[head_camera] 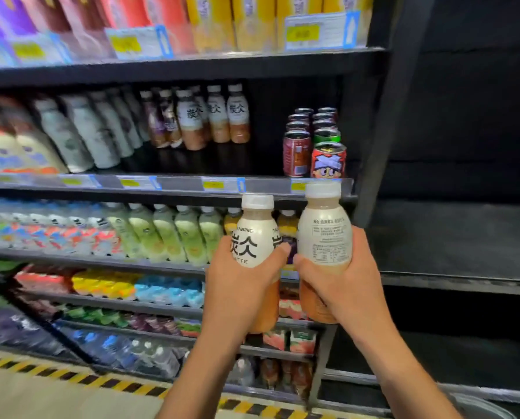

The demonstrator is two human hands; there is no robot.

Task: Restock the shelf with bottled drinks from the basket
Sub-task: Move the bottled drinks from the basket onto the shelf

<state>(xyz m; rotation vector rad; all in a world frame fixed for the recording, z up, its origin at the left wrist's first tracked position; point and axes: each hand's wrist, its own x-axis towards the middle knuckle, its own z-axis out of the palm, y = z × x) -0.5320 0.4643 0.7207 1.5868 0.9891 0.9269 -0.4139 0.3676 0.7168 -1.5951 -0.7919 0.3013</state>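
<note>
An upright latte bottle (257, 237), labelled "TANBING" and "炭仌", is clasped in the curled left grip (240, 285). Just beside it a second bottle (325, 234), small print facing out, is clasped in the right grip (352, 282). Both are held below the shelf gap between matching bottles (237, 116) and cans (296, 152); the left is judged nearer.

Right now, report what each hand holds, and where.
The left hand grips the logo-facing latte bottle round its lower body; the right hand grips the back-label latte bottle round its middle.
</note>
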